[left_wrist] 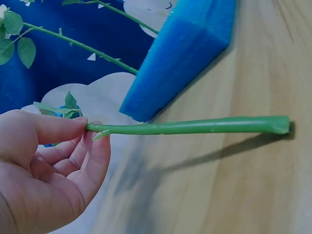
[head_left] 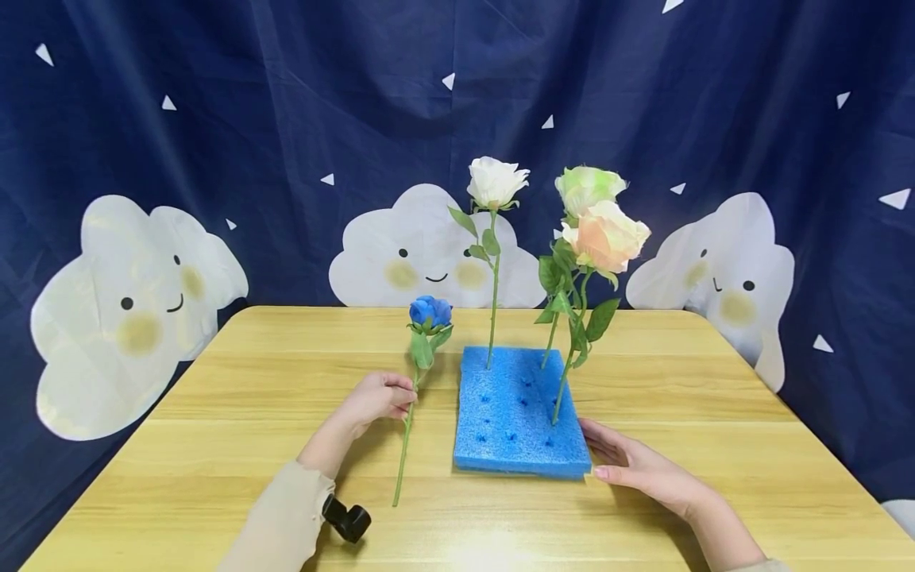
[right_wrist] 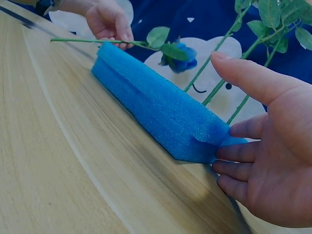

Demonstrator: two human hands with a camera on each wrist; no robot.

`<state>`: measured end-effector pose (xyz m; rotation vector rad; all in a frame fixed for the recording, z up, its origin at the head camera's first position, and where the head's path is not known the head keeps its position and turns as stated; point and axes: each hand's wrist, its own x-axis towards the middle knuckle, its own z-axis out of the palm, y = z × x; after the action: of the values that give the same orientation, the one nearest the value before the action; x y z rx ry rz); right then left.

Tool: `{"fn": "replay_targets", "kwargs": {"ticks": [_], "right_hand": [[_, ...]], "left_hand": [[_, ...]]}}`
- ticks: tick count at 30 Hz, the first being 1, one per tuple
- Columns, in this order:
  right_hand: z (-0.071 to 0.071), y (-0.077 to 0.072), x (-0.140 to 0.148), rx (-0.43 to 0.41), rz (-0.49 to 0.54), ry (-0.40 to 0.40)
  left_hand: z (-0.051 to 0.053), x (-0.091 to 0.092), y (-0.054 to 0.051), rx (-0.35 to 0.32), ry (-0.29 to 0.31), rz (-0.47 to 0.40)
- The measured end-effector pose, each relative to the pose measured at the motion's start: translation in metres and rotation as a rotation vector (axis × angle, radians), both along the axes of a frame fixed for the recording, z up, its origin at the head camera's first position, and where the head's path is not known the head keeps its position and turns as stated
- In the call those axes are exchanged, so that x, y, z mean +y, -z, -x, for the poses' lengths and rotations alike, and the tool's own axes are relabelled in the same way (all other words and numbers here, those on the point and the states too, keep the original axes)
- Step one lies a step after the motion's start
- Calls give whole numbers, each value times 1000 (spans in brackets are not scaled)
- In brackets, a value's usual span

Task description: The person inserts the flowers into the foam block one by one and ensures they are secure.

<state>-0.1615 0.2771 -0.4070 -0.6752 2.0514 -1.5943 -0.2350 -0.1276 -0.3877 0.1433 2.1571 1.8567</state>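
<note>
My left hand (head_left: pixel 377 399) pinches the green stem of an artificial blue rose (head_left: pixel 430 312) between thumb and fingers, left of a blue foam block (head_left: pixel 509 397). The bloom points up and away; the left wrist view shows the bare lower stem (left_wrist: pixel 195 126) close above the table. At the block's right side, my right hand (head_left: pixel 639 469) has its fingers extended and thumb apart. Its fingertips (right_wrist: pixel 236 152) touch the foam's end in the right wrist view. Standing in the block are a white rose (head_left: pixel 495 183), a green-and-white rose (head_left: pixel 588 189) and a peach rose (head_left: pixel 608 238).
The foam's top has several small holes (head_left: pixel 511 436). It lies on a light wooden table (head_left: pixel 236 445). Behind hangs a dark blue curtain (head_left: pixel 400 103) with white clouds and triangles. A black device (head_left: pixel 346 520) is at my left sleeve.
</note>
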Motion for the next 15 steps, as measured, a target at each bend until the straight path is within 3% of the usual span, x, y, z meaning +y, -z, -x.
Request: {"fn": "replay_targets", "kwargs": {"ticks": [8,15], "right_hand": [[0,2,-1,9,11,-3],[0,2,-1,21,17,-7]], "left_hand": [[-4,-8,-16,62,3,-70],[-4,-2,-35,125,-13,-110]]}}
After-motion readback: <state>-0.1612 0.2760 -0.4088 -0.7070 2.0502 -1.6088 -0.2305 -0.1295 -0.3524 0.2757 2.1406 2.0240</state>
